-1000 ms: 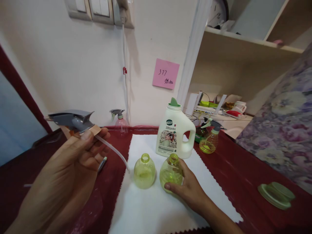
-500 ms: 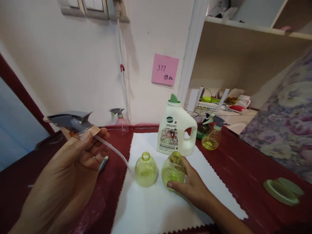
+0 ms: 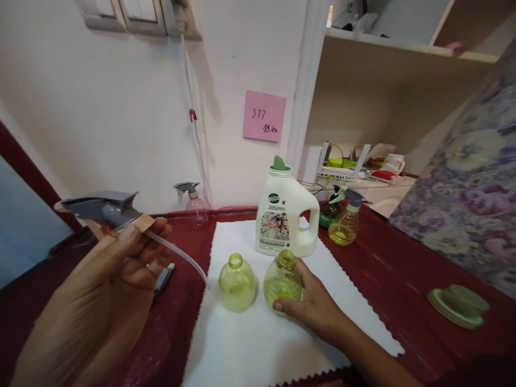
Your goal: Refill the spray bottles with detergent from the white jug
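Note:
My left hand (image 3: 108, 290) is closed on a grey and orange trigger sprayer head (image 3: 108, 209), held up at the left. Its clear dip tube (image 3: 183, 253) curves down to the right, toward the white sheet. My right hand (image 3: 312, 306) is wrapped round a yellow-green round bottle (image 3: 282, 282) with an uncapped neck, some liquid inside. Just left of it stands a second yellow-green bottle (image 3: 237, 286), also uncapped and apart from both hands. Behind them is a pale green detergent jug (image 3: 274, 215) with a handle and a green piece in its mouth.
A white cloth with zigzag edges (image 3: 245, 349) lies on the dark red table cover (image 3: 387, 269). A pink spray bottle (image 3: 196, 209) stands back left; a yellow spray bottle (image 3: 344, 228) and a dark green bottle (image 3: 328, 212) stand back right. A green lid (image 3: 459, 306) lies right.
The view has turned slightly, so the scene sits further left. My left hand with the sprayer head has shifted a little left. My right hand keeps its hold on the bottle.

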Available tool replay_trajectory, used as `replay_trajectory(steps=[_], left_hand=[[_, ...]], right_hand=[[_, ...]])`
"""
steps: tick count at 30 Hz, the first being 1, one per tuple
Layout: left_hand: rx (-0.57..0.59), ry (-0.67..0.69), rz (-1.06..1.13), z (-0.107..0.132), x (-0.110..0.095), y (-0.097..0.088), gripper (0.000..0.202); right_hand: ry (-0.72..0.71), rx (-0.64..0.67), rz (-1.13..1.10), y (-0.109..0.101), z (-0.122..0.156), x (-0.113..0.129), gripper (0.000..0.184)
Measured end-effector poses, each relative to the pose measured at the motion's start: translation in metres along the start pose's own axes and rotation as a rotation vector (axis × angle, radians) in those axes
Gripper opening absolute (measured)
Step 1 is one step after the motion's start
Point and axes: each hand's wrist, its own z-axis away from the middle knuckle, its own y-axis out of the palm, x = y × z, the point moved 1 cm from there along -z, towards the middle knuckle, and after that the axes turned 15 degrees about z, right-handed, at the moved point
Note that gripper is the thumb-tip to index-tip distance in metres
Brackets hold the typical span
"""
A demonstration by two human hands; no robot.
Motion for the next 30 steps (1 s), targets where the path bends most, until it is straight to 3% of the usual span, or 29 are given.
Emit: replay_trajectory(steps=[16, 30], left_hand=[[-0.038, -0.012, -0.008, 0.005, 0.001, 0.001, 0.012], [-0.097, -0.052, 0.007, 0.017, 0.000, 0.015, 0.011]], right_hand=[[-0.024, -0.007, -0.028, -0.002, 0.000, 0.002, 0.081], [-0.046, -0.009, -0.010, -0.007, 0.002, 0.006, 0.081]])
